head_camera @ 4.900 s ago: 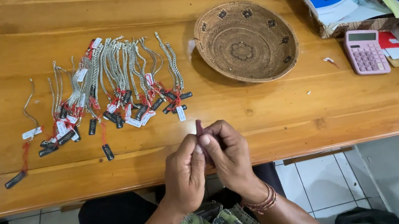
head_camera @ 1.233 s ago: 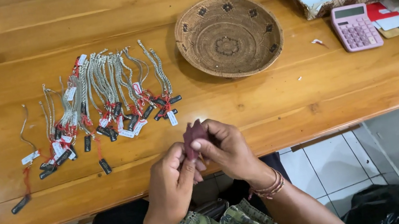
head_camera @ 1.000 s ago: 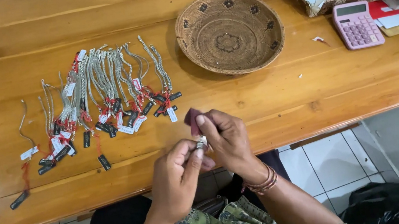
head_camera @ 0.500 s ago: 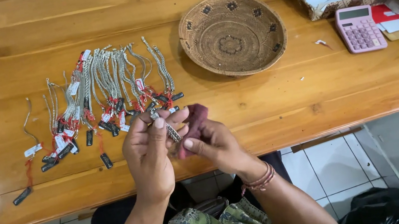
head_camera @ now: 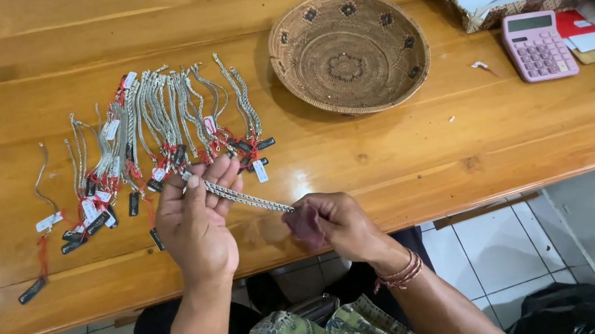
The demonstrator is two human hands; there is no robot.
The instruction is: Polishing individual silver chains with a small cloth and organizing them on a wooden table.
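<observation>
Head view: your left hand (head_camera: 197,221) pinches one end of a silver chain (head_camera: 245,196) at centre frame; your right hand (head_camera: 332,222) closes round its other end with a dark cloth (head_camera: 304,225).

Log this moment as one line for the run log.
left hand: holds silver chain | right hand: grips chain's other end | chain: taut above table

My hands no longer press together at the table's edge. My left hand (head_camera: 196,217) is now lifted toward the tagged pile, pinching one end of a braided silver chain bracelet (head_camera: 247,197), which now stretches out straight. My right hand (head_camera: 332,222) holds the other end in a small dark maroon cloth (head_camera: 303,225).
</observation>
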